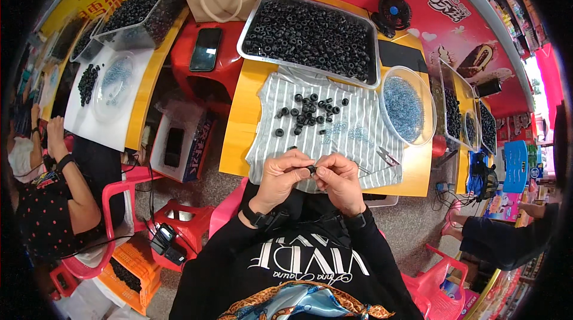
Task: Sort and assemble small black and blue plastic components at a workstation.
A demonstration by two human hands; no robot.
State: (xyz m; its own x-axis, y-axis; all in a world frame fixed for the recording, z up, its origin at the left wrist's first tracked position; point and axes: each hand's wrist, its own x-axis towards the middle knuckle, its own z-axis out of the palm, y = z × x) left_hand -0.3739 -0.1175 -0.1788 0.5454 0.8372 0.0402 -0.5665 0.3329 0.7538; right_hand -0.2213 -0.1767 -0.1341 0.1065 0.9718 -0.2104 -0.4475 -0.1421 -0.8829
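Observation:
My left hand (285, 178) and my right hand (339, 181) meet at the near edge of a grey-and-white striped cloth (271, 108). Both are closed, with fingertips pinching a small black part (311, 169) between them; the fingers cover most of it. Beyond the hands, a loose pile of small black ring-shaped parts (307, 108) lies on the cloth. Tiny clear bluish pieces (358, 134) are scattered beside that pile. To the right of my right hand lies a small pointed metal hand tool (388, 156).
A large tray (240, 45) of black parts stands at the table's far side. A round clear tub (431, 123) of bluish pieces sits at right, near a small black fan (394, 12). On a red stool lies a phone (206, 50). Another person (71, 195) sits at left.

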